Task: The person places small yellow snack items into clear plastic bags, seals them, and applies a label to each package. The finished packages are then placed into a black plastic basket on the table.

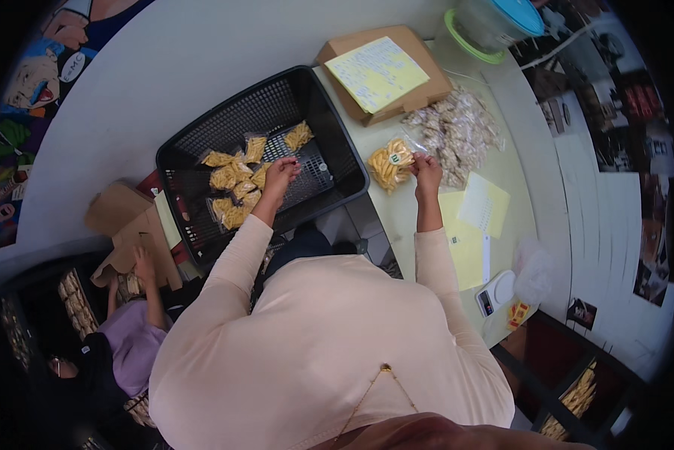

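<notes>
My right hand (426,170) pinches the edge of a clear plastic bag of yellow snack sticks (387,175), which lies on the table and bears a round sticker. Over the black plastic crate (345,140) hovers my left hand (279,179), its fingers bent close together; whether something small is between them is too fine to see. Several similar snack bags (230,175) lie inside the crate, mostly toward its left side. A small white round spot (323,167) shows on the crate's bottom, to the right of my left hand.
A cardboard box (390,109) topped with a yellow written sheet (376,73) stands behind a heap of bagged pale snacks (461,132). Yellow papers (463,264) and a digital scale (496,292) lie on the right. At left, a co-worker (134,337) reaches into an open carton (145,230).
</notes>
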Available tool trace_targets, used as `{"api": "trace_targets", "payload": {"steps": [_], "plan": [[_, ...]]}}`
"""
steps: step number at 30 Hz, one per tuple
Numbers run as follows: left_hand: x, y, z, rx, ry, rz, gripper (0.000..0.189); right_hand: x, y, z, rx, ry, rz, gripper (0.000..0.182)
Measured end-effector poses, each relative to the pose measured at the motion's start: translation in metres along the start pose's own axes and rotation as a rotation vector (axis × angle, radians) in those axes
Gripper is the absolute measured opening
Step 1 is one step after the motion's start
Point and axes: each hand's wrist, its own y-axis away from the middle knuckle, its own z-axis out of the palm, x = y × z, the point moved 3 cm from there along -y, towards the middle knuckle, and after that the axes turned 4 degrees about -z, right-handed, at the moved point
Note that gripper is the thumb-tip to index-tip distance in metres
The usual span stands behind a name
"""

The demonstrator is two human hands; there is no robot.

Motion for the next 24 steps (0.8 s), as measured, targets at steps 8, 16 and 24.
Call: {"api": "trace_targets", "payload": {"steps": [8, 16, 24], "plan": [[-0.054, -0.042, -0.09, 0.167, 0.037, -0.18, 0.017, 0.027, -0.035, 0.033, -0.02, 0.083, -0.039, 0.022], [-0.037, -0.066, -0.059, -0.033, -0.087, -0.148, 0.016, 0.006, 0.008, 0.013, 0.317, 0.732, -0.372, 0.028], [0.001, -0.099, 0.056, -0.4, -0.278, 0.121, 0.017, 0.042, 0.142, -0.036, 0.445, 0.654, -0.254, 0.019]]}}
